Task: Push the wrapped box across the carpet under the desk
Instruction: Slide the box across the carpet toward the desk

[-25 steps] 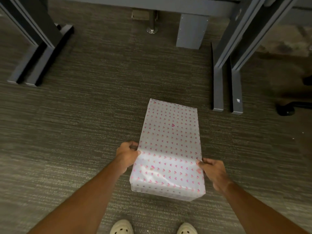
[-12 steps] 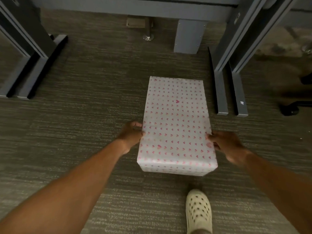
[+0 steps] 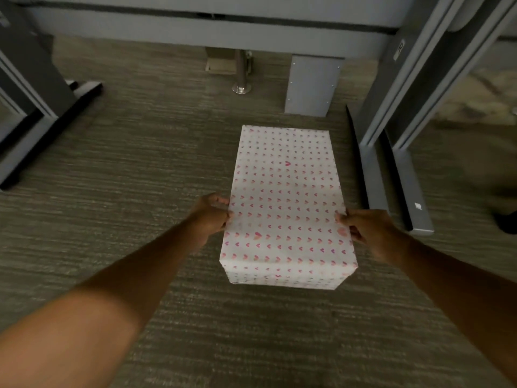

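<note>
The wrapped box (image 3: pixel 286 203), covered in white paper printed with small pink hearts, lies flat on the grey-brown carpet (image 3: pixel 140 169) with its long axis running away from the camera. Its far end sits just short of a grey panel leg (image 3: pixel 312 85) beneath the bench (image 3: pixel 195 26); its near end is closest to the person. The left hand (image 3: pixel 211 217) is pressed against the box's left long side, fingers curled against the paper edge. The right hand (image 3: pixel 369 233) is set against the right long side, fingers likewise bent onto the edge, so the box is clasped between both hands. Both forearms extend forward from the bottom of the view. To the right of the box, close beside it, stand two grey bench feet (image 3: pixel 402 186) on the carpet. Another bench foot (image 3: pixel 42 135) lies well to the left. A metal post base (image 3: pixel 242 88) stands farther back.
</note>
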